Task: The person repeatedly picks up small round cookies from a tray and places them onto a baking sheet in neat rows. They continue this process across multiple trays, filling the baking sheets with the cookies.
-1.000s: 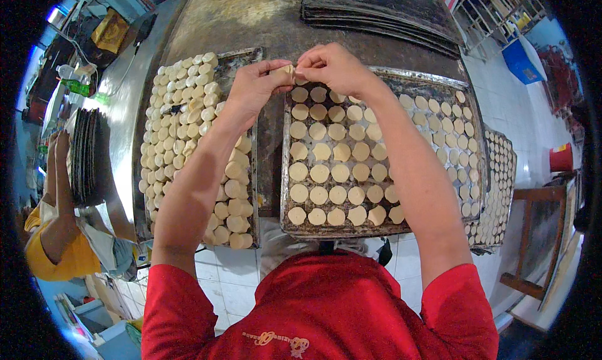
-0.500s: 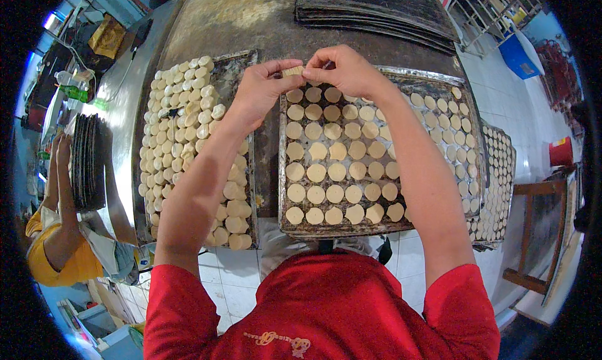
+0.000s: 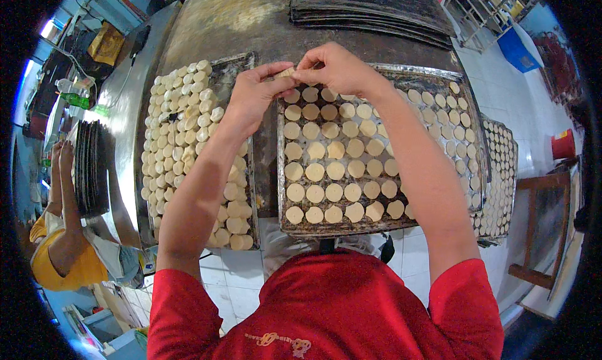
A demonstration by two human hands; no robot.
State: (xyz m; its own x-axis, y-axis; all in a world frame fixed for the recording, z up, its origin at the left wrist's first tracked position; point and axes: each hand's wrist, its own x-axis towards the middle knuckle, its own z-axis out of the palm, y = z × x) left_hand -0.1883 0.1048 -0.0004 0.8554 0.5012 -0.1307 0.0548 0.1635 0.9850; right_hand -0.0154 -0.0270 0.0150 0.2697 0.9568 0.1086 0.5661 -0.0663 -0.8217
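Note:
A small pale dough piece (image 3: 286, 73), perhaps a short stack of rounds, lies in the fingers of my left hand (image 3: 249, 95). My right hand (image 3: 337, 70) pinches at its right end, thumb and fingertips pressed together; the fingers partly hide it. Both hands meet over the far left corner of a dark baking tray (image 3: 332, 230) laid with rows of flat dough discs (image 3: 335, 171). My right forearm covers part of those rows. Under my left forearm, a second tray (image 3: 227, 78) carries piled, thicker dough rounds (image 3: 182, 119).
Stacked dark trays (image 3: 370, 12) lie at the table's far side. Another disc-filled tray (image 3: 500, 166) sits at the right. On the left, a person in yellow (image 3: 69, 256) has hands by a stack of black trays (image 3: 91, 166). A blue bin (image 3: 519, 50) stands on the tiled floor.
Both my hands have shifted slightly left together, still joined at the dough piece. The disc rows look the same.

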